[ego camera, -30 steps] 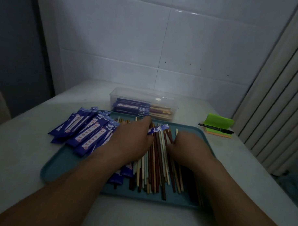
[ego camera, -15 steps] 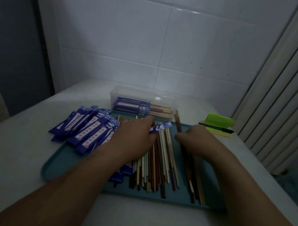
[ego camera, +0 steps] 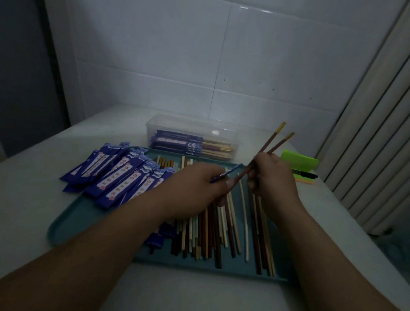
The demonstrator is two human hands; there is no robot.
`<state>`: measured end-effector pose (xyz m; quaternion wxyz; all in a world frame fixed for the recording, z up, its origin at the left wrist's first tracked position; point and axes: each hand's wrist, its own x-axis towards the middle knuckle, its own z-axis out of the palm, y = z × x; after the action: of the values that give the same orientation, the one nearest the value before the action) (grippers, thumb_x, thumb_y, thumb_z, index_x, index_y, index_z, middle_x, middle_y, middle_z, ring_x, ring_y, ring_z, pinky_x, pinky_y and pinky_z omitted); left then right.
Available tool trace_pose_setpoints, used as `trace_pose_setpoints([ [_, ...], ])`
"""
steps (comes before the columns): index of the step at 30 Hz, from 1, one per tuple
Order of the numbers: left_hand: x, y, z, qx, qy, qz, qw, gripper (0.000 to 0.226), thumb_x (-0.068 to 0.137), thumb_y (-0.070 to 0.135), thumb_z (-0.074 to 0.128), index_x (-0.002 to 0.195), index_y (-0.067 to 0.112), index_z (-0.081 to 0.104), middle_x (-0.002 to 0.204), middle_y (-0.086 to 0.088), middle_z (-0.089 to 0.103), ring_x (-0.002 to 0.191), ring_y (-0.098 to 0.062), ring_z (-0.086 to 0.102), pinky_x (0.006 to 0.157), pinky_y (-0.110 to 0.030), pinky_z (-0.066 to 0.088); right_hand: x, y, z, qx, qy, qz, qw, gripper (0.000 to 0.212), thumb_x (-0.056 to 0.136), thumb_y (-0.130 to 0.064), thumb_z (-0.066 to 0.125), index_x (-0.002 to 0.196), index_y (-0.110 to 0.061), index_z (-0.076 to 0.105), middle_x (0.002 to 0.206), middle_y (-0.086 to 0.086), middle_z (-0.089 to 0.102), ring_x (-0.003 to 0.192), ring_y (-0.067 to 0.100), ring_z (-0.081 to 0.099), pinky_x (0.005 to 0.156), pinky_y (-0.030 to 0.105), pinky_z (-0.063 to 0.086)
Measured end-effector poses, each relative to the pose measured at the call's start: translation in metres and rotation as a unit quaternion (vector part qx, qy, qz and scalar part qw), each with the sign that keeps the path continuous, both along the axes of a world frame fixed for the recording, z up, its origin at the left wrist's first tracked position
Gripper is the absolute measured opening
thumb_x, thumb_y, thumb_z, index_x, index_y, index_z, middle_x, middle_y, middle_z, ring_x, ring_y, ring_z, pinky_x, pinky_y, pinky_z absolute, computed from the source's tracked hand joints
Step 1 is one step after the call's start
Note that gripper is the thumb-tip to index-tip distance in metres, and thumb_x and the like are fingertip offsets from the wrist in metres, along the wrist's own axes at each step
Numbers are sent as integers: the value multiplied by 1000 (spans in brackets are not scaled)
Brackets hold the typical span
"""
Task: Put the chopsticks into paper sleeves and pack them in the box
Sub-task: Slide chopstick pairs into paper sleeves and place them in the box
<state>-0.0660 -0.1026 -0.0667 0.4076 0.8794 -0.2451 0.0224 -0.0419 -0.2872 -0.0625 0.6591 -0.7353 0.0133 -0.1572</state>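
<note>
Head view, dim light. Shows a pale bench in a corner, with a white tiled wall behind and a ribbed panel at the right (radiator or folding door, cannot tell). On the bench, close to the person, a teal tray.

Both forearms reaching in from below, over the tray. Left hand raised a little above the tray, grip pinched on one blue paper sleeve, its free end pointing toward the other hand. Right hand just beside, grip clamped on a pair of dark red chopsticks, fingers curled round the middle part. Yellowish ends pointing up and away to the right, lower ends coming down near the sleeve (already inside or not, cannot tell).

Under the hands, many loose chopsticks lying roughly parallel on the tray, in brown, red and pale tones, partly covered by the left hand and forearm. On the left part of the tray, a pile of blue sleeves, some hanging over the rim. Behind the tray, a clear plastic box with several sleeved chopsticks stacked inside. Right of the box, green sticky notes and a black pen lying across them.
</note>
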Motion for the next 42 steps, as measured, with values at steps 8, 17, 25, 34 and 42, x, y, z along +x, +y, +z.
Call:
trace_pose_setpoints([
  [8,-1,5,4,-1,31,3,1000,22,106,33,53,96,25,71,85,-12,65,72,-17,57,70,-39,49,0,2,-6,55,11,79,995,23,105,-26,49,88,-12,56,59,1,53,43,16,46,40,23,31],
  [17,-3,21,14,-11,49,-29,998,24,107,37,51,101,28,72,88,4,72,92,-19,68,95,-50,53,10,-8,-7,169,43,73,982,29,106,-28,49,80,-17,55,59,-1,50,46,14,43,40,23,30],
  [25,-3,19,11,-30,71,-48,996,22,105,39,53,100,32,73,84,10,72,90,-8,68,98,-45,52,6,-6,-7,174,58,114,976,25,106,-29,52,86,-15,55,61,1,50,46,13,44,38,22,30],
  [34,-3,19,12,-37,77,-79,993,24,105,38,54,93,25,71,86,5,72,95,-11,68,98,-44,50,3,-2,-5,193,80,160,965,26,106,-30,50,84,-16,55,59,-1,48,44,11,43,37,20,30],
  [42,-5,20,14,-92,106,-102,985,27,104,36,53,94,20,72,77,3,67,75,-8,61,78,-27,51,2,-1,-6,206,84,191,956,26,105,-34,53,84,-18,56,61,-2,48,45,10,45,38,19,30],
])
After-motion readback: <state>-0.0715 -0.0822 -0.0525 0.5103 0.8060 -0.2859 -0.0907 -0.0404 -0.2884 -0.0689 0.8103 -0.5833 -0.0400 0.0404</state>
